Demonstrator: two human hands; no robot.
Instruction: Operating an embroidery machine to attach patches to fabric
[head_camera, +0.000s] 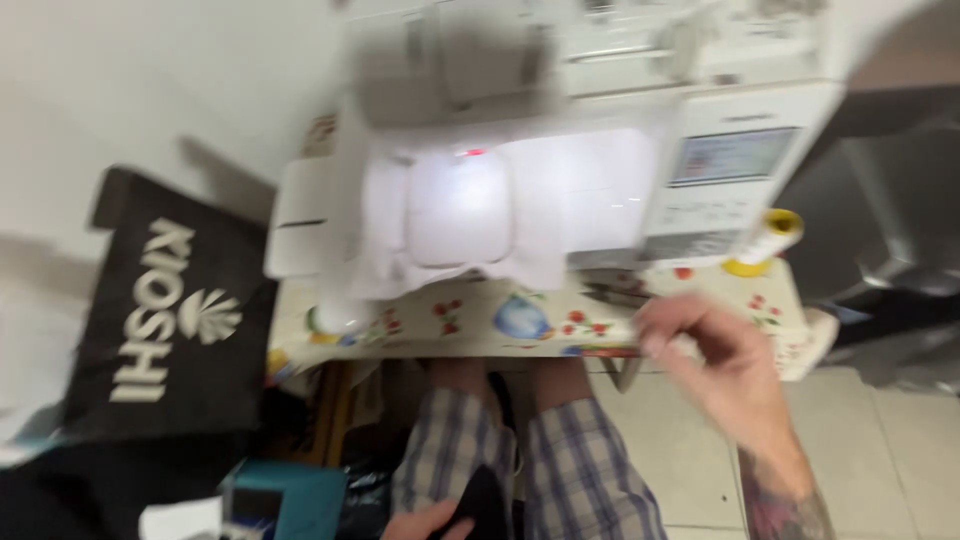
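My right hand (712, 352) hovers at the near edge of the small table with its fruit-patterned oilcloth (470, 322), fingers loosely spread, grasping nothing. My left hand (428, 522) (barely visible) rests on dark cloth (482, 502) in my lap; its grip I cannot tell. The white sewing machine (560, 150) sits on the table.

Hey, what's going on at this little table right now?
A person sits at a small table covered with a fruit-patterned cloth, with a white sewing machine on it, its work light shining on white fabric. The right hand reaches over the table's front edge near a yellow thread cone; the picture is too blurred to tell whether it holds anything. The left hand rests low on the lap beside something dark. A black bag stands at the left.
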